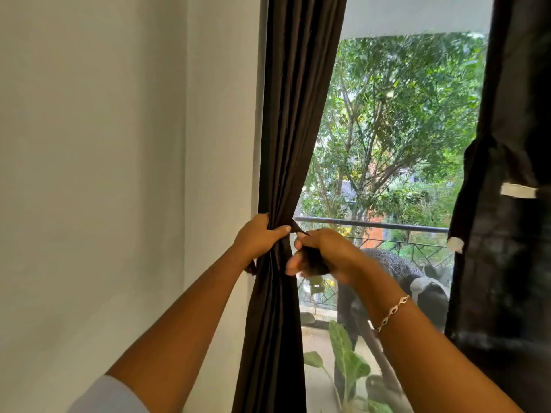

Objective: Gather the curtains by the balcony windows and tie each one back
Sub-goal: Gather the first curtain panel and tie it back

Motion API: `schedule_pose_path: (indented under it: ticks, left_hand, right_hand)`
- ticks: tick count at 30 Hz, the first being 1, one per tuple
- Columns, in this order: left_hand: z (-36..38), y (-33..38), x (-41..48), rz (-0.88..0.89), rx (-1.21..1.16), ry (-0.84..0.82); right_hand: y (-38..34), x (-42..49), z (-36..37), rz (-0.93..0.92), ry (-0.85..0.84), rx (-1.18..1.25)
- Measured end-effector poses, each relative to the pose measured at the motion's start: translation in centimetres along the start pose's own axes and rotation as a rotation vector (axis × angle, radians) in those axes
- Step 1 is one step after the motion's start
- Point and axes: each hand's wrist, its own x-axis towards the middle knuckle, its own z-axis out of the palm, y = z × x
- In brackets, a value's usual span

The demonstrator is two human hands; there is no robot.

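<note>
A dark brown curtain (293, 120) hangs beside the white wall, bunched into a narrow column at mid height. My left hand (260, 234) grips the gathered folds from the left side. My right hand (320, 254) holds the dark fabric tie-back (310, 260), one strip of it stretched taut from the curtain to my fingers. A second dark curtain (507, 204) hangs at the right of the window, with pale tabs showing on it.
A white wall (119, 174) fills the left. Through the window are a balcony railing (372, 224), trees, a leafy plant (348, 359) and dark covered objects (396, 263) on the balcony floor.
</note>
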Motion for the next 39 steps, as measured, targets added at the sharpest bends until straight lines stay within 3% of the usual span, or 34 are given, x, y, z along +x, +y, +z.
schedule_pose_path:
  ticks: [3, 5, 9, 20, 22, 23, 25, 26, 28, 31, 36, 39]
  left_hand:
    - [0.2, 0.5, -0.2, -0.017, 0.201, 0.084]
    - [-0.1, 1.0, -0.7, -0.069, 0.075, 0.041]
    - [-1.2, 2.4, -1.8, -0.205, -0.200, -0.078]
    - [-1.7, 3.4, -2.7, -0.269, -0.141, -0.263]
    - [-1.5, 3.5, -2.8, -0.278, -0.121, -0.247]
    - [-1.2, 3.4, -2.8, -0.249, -0.022, -0.135]
    - [-0.8, 3.6, -3.2, -0.052, 0.294, 0.292]
    - [-0.5, 3.9, -3.5, 0.078, 0.337, 0.422]
    - [0.2, 4.6, -3.7, 0.190, 0.316, 0.373]
    - [1.8, 5.0, -3.5, 0.152, 0.490, 0.184]
    - [2.7, 4.8, -2.6, 0.083, 0.606, 0.153]
    - [2.2, 4.7, -2.3, 0.057, 0.508, 0.121]
  right_hand:
    - [0.5, 0.0, 0.7, 0.077, -0.112, 0.277]
    - [0.5, -0.1, 1.0, 0.121, -0.106, 0.376]
    - [0.6, 0.3, 1.2, 0.138, -0.123, 0.458]
    - [0.9, 0.8, 1.9, 0.115, -0.148, 0.544]
    - [1.0, 0.8, 2.3, 0.093, -0.087, 0.520]
    - [1.1, 0.8, 2.6, 0.066, -0.028, 0.498]
    - [1.6, 0.8, 3.4, -0.015, 0.115, 0.419]
    - [1.9, 0.8, 3.8, -0.064, 0.177, 0.371]
    - [2.4, 0.7, 4.5, -0.166, 0.258, 0.288]
    - [3.0, 0.3, 5.2, -0.278, 0.346, 0.156]
    - [4.0, 0.0, 5.9, -0.336, 0.488, -0.172]
    - [4.8, -0.5, 6.5, -0.443, 0.505, -0.277]
